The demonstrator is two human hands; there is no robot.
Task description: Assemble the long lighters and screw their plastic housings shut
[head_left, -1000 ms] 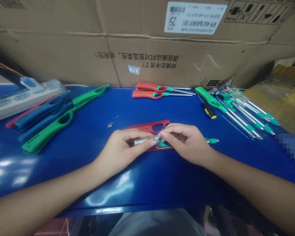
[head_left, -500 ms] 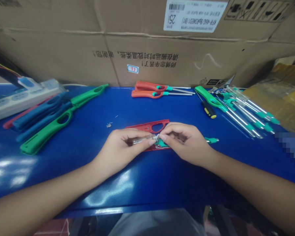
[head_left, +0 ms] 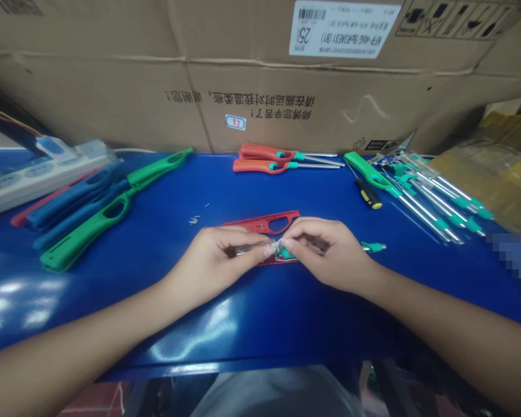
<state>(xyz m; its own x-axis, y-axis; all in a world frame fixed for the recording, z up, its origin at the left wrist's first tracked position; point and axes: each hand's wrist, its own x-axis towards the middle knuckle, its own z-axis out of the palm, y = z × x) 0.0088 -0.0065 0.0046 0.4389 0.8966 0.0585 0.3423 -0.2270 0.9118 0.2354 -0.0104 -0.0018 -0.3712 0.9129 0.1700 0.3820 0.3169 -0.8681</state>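
Note:
A red lighter shell half (head_left: 269, 224) lies flat on the blue table (head_left: 260, 313), partly under my hands. My left hand (head_left: 219, 260) is closed, pinching a slim clear and metal lighter insert (head_left: 248, 249) over the shell. My right hand (head_left: 327, 249) is closed too, its fingertips pinching the teal trigger part (head_left: 285, 253) where it meets the insert. A metal rod with a teal tip (head_left: 373, 247) sticks out to the right from under my right hand.
Green and blue shell halves (head_left: 91, 202) lie at the left beside a white power strip (head_left: 39, 174). Two assembled orange lighters (head_left: 278, 161) rest at the back. A green lighter, a black-and-yellow screwdriver (head_left: 369, 197) and several teal-tipped rods (head_left: 434, 197) lie at right. Cardboard boxes (head_left: 243, 75) wall the back.
Both hands stay over the red shell with almost no movement; the fingertips have only shifted slightly on the insert.

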